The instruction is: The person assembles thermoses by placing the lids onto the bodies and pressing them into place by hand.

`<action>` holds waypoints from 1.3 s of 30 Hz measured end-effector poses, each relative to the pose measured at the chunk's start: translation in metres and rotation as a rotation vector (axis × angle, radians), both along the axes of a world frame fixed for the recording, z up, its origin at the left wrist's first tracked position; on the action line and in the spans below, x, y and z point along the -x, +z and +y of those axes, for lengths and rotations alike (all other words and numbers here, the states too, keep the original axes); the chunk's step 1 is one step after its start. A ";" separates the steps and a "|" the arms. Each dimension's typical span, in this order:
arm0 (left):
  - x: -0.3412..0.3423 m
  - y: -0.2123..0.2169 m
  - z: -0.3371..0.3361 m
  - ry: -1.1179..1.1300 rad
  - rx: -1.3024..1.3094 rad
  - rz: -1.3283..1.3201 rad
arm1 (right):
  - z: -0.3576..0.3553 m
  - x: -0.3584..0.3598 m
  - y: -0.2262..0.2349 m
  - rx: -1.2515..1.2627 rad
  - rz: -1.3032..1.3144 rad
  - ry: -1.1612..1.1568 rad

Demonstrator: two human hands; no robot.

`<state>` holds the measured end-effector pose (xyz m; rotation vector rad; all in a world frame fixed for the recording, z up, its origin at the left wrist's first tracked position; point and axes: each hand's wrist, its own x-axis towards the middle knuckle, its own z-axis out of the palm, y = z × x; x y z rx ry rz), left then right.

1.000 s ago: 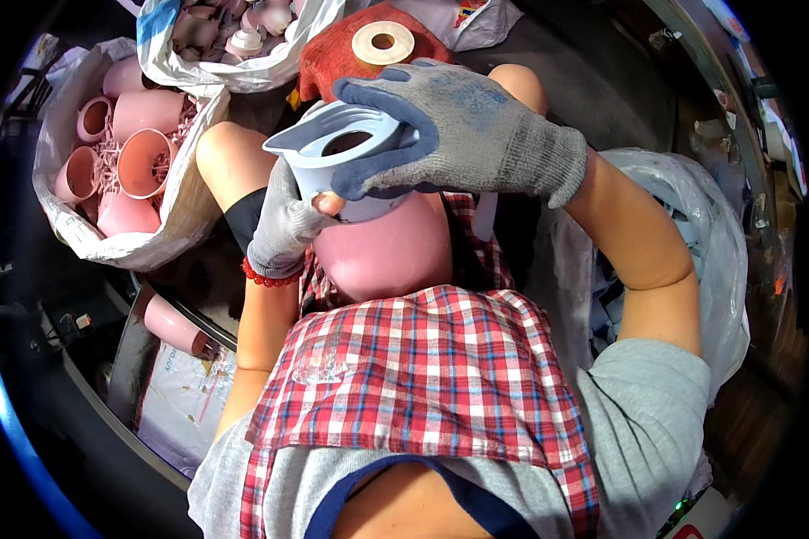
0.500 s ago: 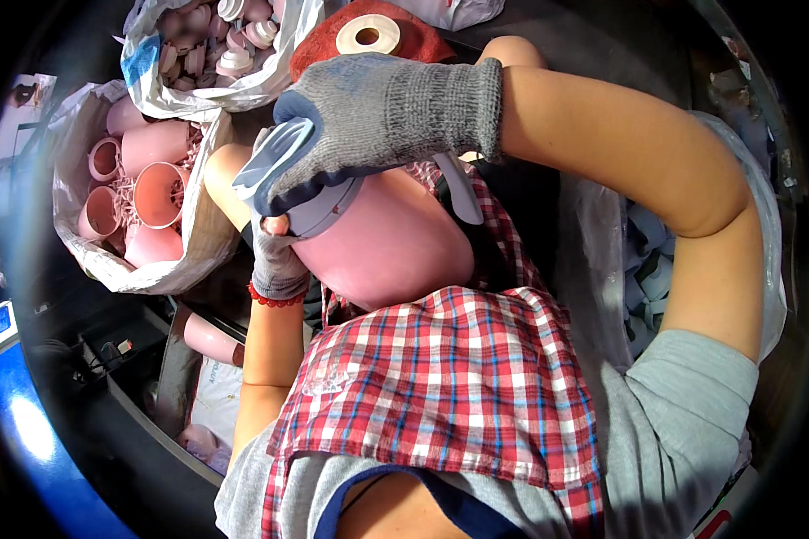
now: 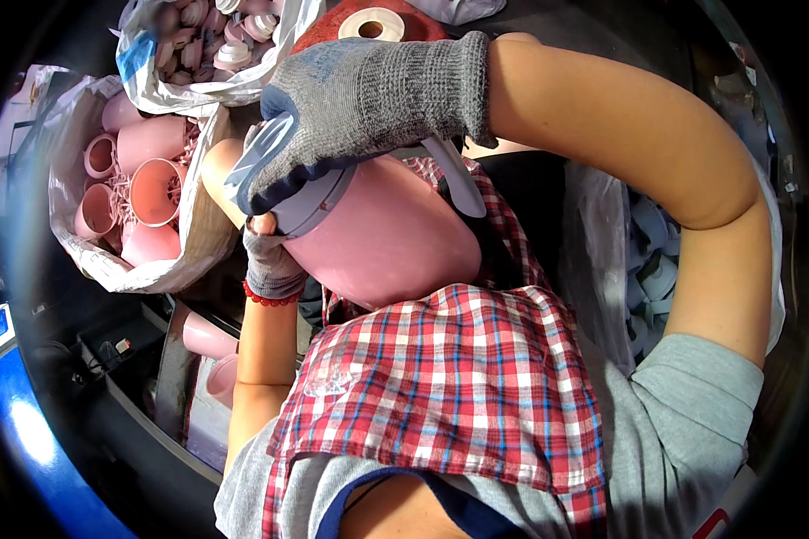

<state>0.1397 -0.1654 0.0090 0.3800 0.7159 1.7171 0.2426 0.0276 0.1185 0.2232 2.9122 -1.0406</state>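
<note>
A pink jug (image 3: 386,242) lies tilted across my lap, its base against the checked apron (image 3: 440,368). It has a grey-blue collar (image 3: 319,205) at its upper left end and a grey-blue handle (image 3: 458,184) on its far side. My gloved right hand (image 3: 351,108) reaches over from above, closed round the pale spout part (image 3: 265,153) at the collar. From below, my gloved left hand (image 3: 274,260) supports the jug at the collar, one bare fingertip showing against it; its other fingers are hidden behind the jug and right hand.
A white sack (image 3: 144,274) of pink cylindrical bodies stands left. Behind it is a sack (image 3: 283,81) of pink and white lids. A tape roll (image 3: 370,27) rests on red cloth. At right, a clear bag (image 3: 598,269) holds grey-blue parts. Pink cylinders (image 3: 208,334) lie lower left.
My right hand, with the jug's collar end, has shifted slightly left and up. Another pink cylinder now shows at the lower left beside my left forearm.
</note>
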 end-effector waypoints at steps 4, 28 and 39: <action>-0.005 0.007 0.004 0.061 0.043 0.127 | -0.001 0.000 0.002 -0.040 -0.004 0.033; -0.013 0.052 0.041 -0.094 -0.016 0.459 | 0.011 -0.039 0.011 -0.028 0.138 0.061; -0.005 0.024 0.027 -0.214 -0.237 0.767 | 0.007 -0.056 0.032 -0.038 0.142 0.005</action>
